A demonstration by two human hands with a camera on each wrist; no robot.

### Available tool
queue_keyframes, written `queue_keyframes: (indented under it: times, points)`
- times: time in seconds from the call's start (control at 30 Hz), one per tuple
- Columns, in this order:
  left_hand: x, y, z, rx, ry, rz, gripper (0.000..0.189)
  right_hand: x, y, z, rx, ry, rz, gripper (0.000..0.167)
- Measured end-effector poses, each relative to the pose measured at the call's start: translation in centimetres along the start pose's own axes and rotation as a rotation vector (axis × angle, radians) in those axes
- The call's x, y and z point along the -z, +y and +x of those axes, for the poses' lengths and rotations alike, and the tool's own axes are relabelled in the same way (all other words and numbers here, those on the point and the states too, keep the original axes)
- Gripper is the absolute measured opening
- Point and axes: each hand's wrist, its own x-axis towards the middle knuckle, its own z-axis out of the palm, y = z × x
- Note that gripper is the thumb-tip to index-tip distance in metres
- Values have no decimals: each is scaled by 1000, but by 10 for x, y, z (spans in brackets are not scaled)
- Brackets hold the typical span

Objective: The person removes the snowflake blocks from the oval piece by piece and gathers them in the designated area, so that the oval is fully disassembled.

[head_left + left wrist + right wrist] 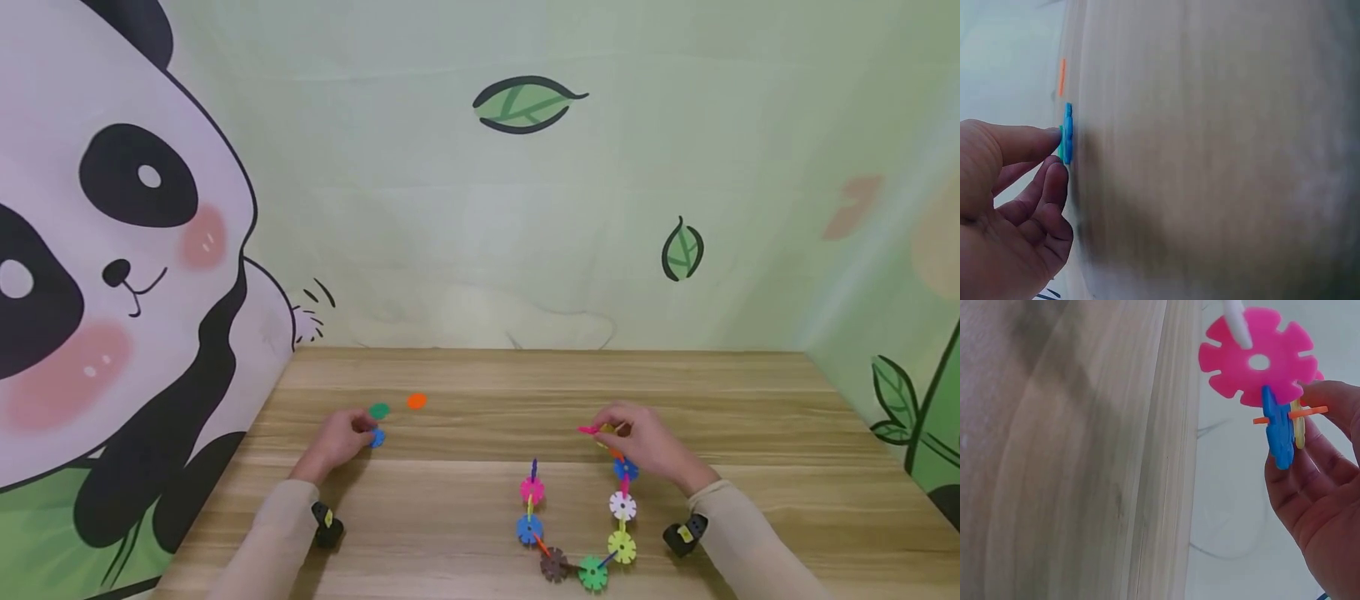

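Observation:
At the table's left, my left hand [341,443] pinches a blue notched plastic disc [1069,140] by its edge between thumb and fingers. A green disc [379,411] lies just beyond it, and an orange disc [417,401] farther to the right. My right hand [647,437] grips one end of a chain of interlocked notched discs [622,547], at a yellow disc [1299,428], mostly hidden by the fingers. Beside that yellow disc, a pink end disc [588,430] points left. In the right wrist view, another pink disc [1229,369] hangs near a blue one [1280,437].
The chain curves in a U over the wooden table [450,517], its other end a dark blue disc [534,470] standing on edge. Behind the table is a printed cloth backdrop [420,208] with a panda and leaves. Each wrist bears a small black camera [327,525].

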Motion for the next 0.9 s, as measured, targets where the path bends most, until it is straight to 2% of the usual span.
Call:
queue_keyframes:
  times: [0.13, 0.3, 0.53, 0.77, 0.9]
  points:
    - [-1, 14, 1, -16, 27, 8, 16, 0, 0, 0, 7, -6, 5, 8]
    - [-13, 51, 4, -70, 24, -78, 14, 1, 0, 0, 18, 0, -5, 10]
    - [-49, 102, 4, -143, -26, -179, 10, -1, -2, -1, 34, -3, -36, 12]
    - [-90, 143, 4, -299, -160, -257, 13, -1, -7, 0, 28, -4, -22, 11]
    - [-110, 163, 2, -324, -204, -278, 16, -2, -9, 1, 26, -12, -34, 10]
